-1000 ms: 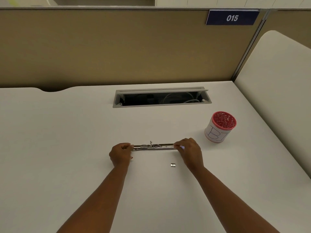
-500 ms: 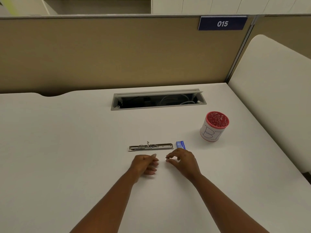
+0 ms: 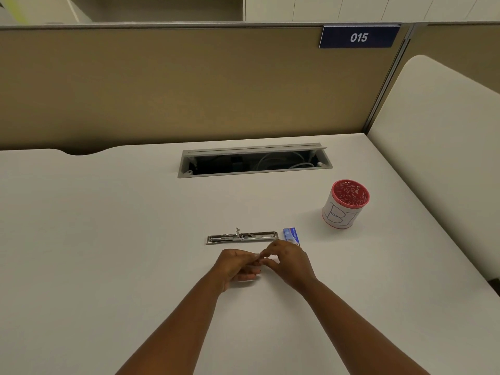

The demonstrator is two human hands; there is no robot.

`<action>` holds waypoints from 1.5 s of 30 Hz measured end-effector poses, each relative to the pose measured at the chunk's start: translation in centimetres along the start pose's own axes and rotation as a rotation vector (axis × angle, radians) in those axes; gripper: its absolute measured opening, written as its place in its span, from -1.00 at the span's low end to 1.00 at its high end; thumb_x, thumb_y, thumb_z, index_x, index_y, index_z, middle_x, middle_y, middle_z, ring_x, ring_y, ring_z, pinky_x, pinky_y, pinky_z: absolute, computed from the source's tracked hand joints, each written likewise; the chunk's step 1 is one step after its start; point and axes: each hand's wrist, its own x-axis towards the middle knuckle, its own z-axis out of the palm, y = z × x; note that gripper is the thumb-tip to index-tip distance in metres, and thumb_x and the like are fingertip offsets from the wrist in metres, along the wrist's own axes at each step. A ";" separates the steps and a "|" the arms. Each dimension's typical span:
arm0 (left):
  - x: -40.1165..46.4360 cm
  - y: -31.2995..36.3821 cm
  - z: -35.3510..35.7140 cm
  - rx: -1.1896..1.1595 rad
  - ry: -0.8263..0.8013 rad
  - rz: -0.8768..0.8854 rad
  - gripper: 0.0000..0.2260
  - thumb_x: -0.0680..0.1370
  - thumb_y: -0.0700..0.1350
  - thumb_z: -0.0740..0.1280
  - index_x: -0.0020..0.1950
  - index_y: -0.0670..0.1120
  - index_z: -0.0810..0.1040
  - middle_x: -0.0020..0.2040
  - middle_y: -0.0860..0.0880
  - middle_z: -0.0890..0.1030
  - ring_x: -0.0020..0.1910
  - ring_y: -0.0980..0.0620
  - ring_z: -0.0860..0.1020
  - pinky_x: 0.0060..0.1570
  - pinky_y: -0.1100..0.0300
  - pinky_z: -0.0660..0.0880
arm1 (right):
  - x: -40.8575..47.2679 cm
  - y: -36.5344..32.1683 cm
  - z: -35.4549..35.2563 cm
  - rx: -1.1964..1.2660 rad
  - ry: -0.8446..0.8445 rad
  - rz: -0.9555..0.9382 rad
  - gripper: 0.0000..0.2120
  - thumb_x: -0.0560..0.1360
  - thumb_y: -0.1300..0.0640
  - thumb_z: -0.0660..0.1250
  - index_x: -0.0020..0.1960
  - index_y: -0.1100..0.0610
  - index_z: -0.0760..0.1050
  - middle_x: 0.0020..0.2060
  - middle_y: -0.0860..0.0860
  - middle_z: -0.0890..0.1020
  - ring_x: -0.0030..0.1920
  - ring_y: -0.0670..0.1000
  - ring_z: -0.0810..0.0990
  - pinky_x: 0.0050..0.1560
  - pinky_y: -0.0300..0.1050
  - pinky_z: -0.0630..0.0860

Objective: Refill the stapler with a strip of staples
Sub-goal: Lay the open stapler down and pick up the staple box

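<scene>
Head view: stapler [image 3: 242, 237] on desk [image 3: 108, 239], just beyond both hands' [image 3: 261, 262] grip.

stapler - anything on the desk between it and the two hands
Nothing visible. The opened stapler lies flat just beyond the left hand and right hand, with only bare desk between. The blue staple box sits off the stapler's right end, beside the path.

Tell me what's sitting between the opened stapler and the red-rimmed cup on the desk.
A small blue staple box lies there, just right of the stapler, with bare desk before the cup, in the head view.
</scene>
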 end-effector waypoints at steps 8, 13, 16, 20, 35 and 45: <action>0.1 0.2 -0.2 -0.060 0.054 0.042 -0.92 0.47 -0.27 0.36 -0.23 -0.20 0.60 -0.51 0.01 0.65 -0.51 0.15 0.61 -0.47 0.33 0.57 | 0.2 0.3 -0.7 0.162 0.079 0.123 -0.83 0.41 0.05 0.40 -0.03 0.05 0.63 -0.05 -0.01 0.68 -0.31 -0.23 0.46 -0.15 -0.23 0.41; 0.3 0.4 -0.7 -0.093 0.114 0.055 -0.89 0.48 -0.26 0.35 -0.25 -0.17 0.59 -0.53 0.03 0.64 -0.54 0.16 0.60 -0.50 0.34 0.55 | 0.5 0.5 -0.6 -0.034 0.052 0.341 -0.81 0.49 0.11 0.29 0.05 0.09 0.59 0.08 0.08 0.63 0.04 0.14 0.56 -0.01 -0.10 0.45; 0.3 0.3 -0.8 -0.091 0.119 0.058 -0.90 0.48 -0.26 0.35 -0.24 -0.18 0.59 -0.46 0.00 0.64 -0.53 0.16 0.60 -0.49 0.34 0.56 | 0.8 -0.1 -0.1 -0.051 -0.020 0.328 -0.82 0.49 0.11 0.28 0.01 0.14 0.59 0.11 0.08 0.61 0.04 0.12 0.55 -0.08 -0.16 0.39; 0.3 0.4 -0.8 -0.080 0.123 0.057 -0.90 0.48 -0.26 0.35 -0.23 -0.17 0.58 -0.32 -0.08 0.62 -0.53 0.17 0.60 -0.48 0.34 0.56 | 1.4 -0.1 0.6 0.077 -0.017 0.440 -0.73 0.49 0.20 0.23 0.18 0.21 0.50 0.04 0.12 0.63 0.06 0.08 0.53 -0.31 -0.34 0.22; 0.1 0.9 -0.9 -0.084 0.107 0.060 -0.93 0.49 -0.24 0.34 -0.20 -0.17 0.58 -0.26 -0.11 0.62 -0.50 0.16 0.62 -0.44 0.32 0.58 | 1.1 -1.1 0.9 -0.520 -0.229 0.089 -0.62 0.53 0.41 0.08 0.33 0.35 0.16 0.28 0.26 0.37 0.09 0.21 0.56 0.02 0.04 0.54; 0.2 0.8 -1.1 -0.086 0.108 0.056 -0.91 0.49 -0.25 0.34 -0.22 -0.17 0.57 -0.27 -0.11 0.61 -0.51 0.16 0.61 -0.45 0.33 0.58 | 1.1 0.1 0.5 -0.217 -0.069 0.205 -0.76 0.53 0.36 0.04 0.16 0.28 0.34 0.20 0.23 0.44 0.07 0.18 0.48 0.00 -0.01 0.44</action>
